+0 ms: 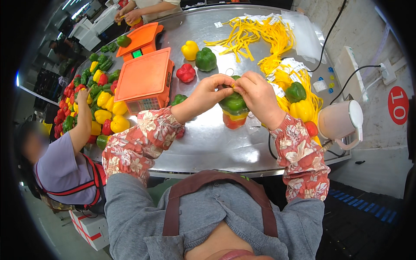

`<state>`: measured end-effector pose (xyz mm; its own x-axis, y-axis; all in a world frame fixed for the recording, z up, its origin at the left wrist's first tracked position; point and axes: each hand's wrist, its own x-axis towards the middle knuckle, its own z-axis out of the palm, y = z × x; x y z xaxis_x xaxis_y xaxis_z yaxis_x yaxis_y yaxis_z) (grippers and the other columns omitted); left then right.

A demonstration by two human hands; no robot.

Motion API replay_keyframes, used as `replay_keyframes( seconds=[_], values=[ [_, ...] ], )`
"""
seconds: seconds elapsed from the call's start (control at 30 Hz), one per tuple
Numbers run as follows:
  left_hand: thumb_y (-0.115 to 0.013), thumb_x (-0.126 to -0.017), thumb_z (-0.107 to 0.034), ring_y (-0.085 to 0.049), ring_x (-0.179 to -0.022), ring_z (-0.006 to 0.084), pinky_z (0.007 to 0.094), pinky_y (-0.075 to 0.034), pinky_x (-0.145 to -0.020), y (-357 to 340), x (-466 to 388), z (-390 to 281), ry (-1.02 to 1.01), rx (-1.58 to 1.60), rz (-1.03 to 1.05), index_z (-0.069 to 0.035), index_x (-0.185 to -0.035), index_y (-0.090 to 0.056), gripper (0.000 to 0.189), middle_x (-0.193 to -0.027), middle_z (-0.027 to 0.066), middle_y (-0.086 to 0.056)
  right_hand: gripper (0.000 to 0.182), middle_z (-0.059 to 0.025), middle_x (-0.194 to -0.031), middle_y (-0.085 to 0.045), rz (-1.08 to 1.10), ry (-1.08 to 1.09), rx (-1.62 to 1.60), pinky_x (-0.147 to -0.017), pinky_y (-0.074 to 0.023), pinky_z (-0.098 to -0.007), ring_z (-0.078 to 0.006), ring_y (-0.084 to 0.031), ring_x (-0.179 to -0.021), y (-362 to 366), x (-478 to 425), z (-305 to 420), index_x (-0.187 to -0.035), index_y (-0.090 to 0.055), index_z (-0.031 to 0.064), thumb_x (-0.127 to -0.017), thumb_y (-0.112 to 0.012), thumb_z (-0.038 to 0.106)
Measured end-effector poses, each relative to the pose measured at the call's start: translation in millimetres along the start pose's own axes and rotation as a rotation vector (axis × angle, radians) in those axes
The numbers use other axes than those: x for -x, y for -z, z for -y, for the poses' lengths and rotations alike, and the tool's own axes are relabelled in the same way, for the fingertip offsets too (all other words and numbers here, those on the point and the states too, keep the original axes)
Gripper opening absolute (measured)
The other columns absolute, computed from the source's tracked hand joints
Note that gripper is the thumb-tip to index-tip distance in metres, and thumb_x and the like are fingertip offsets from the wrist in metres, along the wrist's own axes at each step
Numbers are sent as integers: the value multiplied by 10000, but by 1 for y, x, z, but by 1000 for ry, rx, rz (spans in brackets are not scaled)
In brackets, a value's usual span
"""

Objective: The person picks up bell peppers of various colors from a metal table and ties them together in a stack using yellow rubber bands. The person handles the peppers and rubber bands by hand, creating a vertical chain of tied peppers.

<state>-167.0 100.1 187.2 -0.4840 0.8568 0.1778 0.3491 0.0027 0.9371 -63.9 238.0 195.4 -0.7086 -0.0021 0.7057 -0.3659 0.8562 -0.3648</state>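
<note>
A green bell pepper (233, 103), a yellow bell pepper (234, 116) and a red bell pepper (234, 123) stand stacked before me, seemingly inside a clear plastic bag. At the top of this stack my left hand (213, 89) pinches with thumb and forefinger, and my right hand (255, 94) pinches right beside it. A bit of yellow strip shows between the fingertips; its ends are hidden. Loose on the steel table (208, 149), past my left hand, are a red pepper (186, 73), a yellow pepper (190, 50) and a green pepper (206, 59).
Yellow strips (276, 39) with white tags lie at the back right, near clear plastic bags (304, 35). A lidded plastic jug (339, 122) stands right. Orange scales (143, 76) and heaped peppers (104, 100) fill the left, where a co-worker's arm (81, 123) reaches in.
</note>
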Motion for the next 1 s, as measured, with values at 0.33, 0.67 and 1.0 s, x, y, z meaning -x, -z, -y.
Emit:
replay_keyframes(
  seconds=[0.33,0.67,1.0],
  values=[
    [-553,-793,-50,-485,-658,32,178,-414,-571,-15,0,0,-32,81,-154,-6,-897,-566,114,-747,-15,-555,89,-95,-731,-518,7,-165,-310,-574,-420,-309,-246,-527,-681,0,5,-11,-788,-553,24,-729,-589,79],
    [-561,-801,-75,-480,-694,33,166,-398,-626,-19,-5,-2,42,44,-96,-19,-895,-572,109,-778,-32,-553,113,-38,-732,-524,-43,-478,-556,-580,-401,-241,-148,-513,-647,5,13,-22,-843,-541,9,-805,-541,116],
    [-553,-807,-115,-466,-825,88,224,-375,-722,-14,-11,-4,-68,37,3,-48,-825,-547,70,-865,-5,-505,119,26,-707,-514,-5,-941,-1128,-521,-328,-172,-33,-418,-598,3,27,-52,-838,-558,38,-819,-548,155]
  ],
)
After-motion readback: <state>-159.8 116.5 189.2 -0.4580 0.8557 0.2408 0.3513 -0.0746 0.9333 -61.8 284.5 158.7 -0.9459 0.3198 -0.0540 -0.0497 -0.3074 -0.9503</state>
